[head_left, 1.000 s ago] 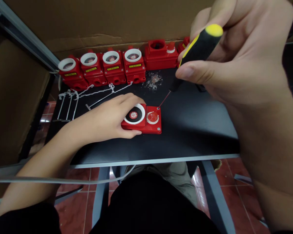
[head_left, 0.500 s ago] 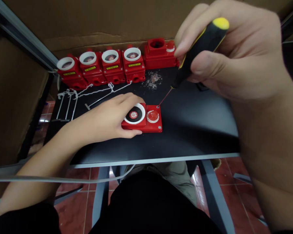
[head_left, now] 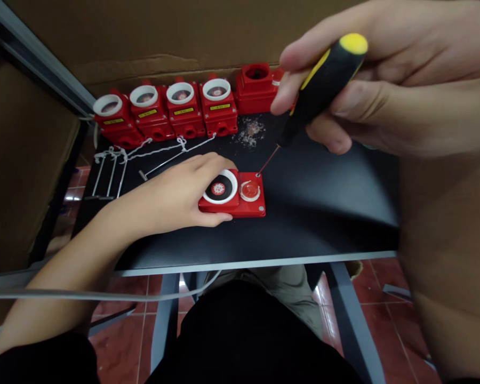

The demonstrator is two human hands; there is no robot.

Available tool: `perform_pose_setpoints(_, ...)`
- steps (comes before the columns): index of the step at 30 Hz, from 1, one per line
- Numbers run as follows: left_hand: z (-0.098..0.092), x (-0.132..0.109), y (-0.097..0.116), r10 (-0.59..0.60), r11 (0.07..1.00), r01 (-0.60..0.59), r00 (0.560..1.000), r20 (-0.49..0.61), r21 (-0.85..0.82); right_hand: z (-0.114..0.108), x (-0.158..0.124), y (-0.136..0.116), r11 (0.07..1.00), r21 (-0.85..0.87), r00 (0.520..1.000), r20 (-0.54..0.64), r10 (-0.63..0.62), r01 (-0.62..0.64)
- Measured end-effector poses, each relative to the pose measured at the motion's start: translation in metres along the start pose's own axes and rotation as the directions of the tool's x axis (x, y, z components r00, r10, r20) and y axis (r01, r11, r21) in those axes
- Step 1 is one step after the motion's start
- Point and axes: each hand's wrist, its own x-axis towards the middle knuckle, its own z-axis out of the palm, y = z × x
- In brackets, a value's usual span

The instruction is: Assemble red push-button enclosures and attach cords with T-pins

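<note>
Red housing (head_left: pixel 236 201) lies flat on the black tabletop (head_left: pixel 192 248), toward its front edge. Four red units (head_left: pixel 184 109) with white rings stand side by side along the back left; a wider red unit (head_left: pixel 258 98) stands just right of them. Right hand (head_left: pixel 408 80), nearest the camera, holds the screwdriver (head_left: pixel 324 85) by its black-and-yellow handle, fingers loose around it, thumb at the right side. Left hand (head_left: pixel 192 184) is clasped over the housing's left end, thumb along the near side, far fingertips partly hidden. Change noted within the last half second: the right thumb has rolled back across the handle and the fingers have spread wider; housing and left hand hold position. Judged from this, the grip is being renewed between turns, work at the same point uninterrupted. Metal rods (head_left: pixel 112 181) tied with white cord (head_left: pixel 156 149) lie to the left; pale debris (head_left: pixel 250 132) lies behind the housing. Screwdriver tip meets the far right corner screw (head_left: pixel 258 175); full seating cannot be confirmed. Near right corner screw (head_left: pixel 261 208) is untouched.
</note>
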Motion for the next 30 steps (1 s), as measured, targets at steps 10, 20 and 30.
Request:
perform_pose_setpoints(10,-0.001,0.000,0.000,0.002,1.000,-0.002,1.000,0.001,0.015,0.002,-0.002,0.011,0.998,0.062,0.993,-0.116,-0.019,0.026)
perform_pose_setpoints(20,0.000,-0.001,0.000,0.003,0.997,-0.002,1.000,-0.013,0.073,0.010,-0.002,0.004,0.999,0.043,0.978,-0.204,0.030,-0.021)
perform_pose_setpoints(30,0.000,-0.001,0.002,0.007,0.998,-0.006,1.000,-0.015,0.062,0.015,0.004,0.007,0.996,0.087,0.955,-0.297,0.025,0.001)
